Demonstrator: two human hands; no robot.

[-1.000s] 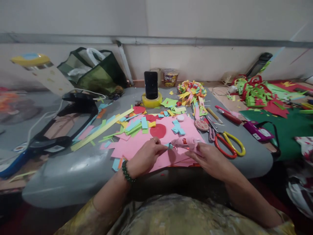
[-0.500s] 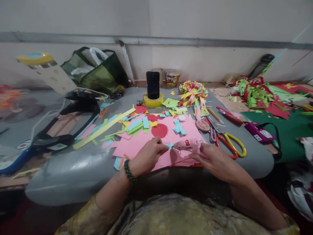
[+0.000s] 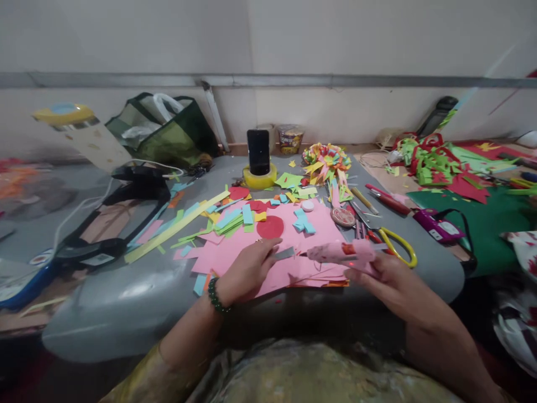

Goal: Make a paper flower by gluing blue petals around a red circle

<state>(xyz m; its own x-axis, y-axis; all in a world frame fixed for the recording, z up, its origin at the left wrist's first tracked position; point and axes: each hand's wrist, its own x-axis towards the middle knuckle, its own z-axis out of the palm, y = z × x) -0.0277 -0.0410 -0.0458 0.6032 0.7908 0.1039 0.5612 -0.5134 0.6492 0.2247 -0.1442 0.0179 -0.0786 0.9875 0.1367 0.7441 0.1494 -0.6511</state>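
My right hand is wrapped round the handle of a pink glue gun, its nozzle pointing left. A short blue paper strip is pinched in the fingers of my left hand. A small gap separates the strip's free end from the nozzle. Both hands are over pink paper sheets. Just beyond my left fingers lies a red paper circle. A folded light-blue paper piece rests further right, below a small white round disc.
Several cut paper strips lie to the left. Yellow-and-red-handled scissors and a purple device are on the right. Behind stand a phone in a yellow tape roll and a colourful paper ornament. A black frame is at far left.
The glue gun has moved right, away from my left fingers. The blue strip now shows longer and flatter, where earlier only a small bit showed at the nozzle. The view has shifted slightly.
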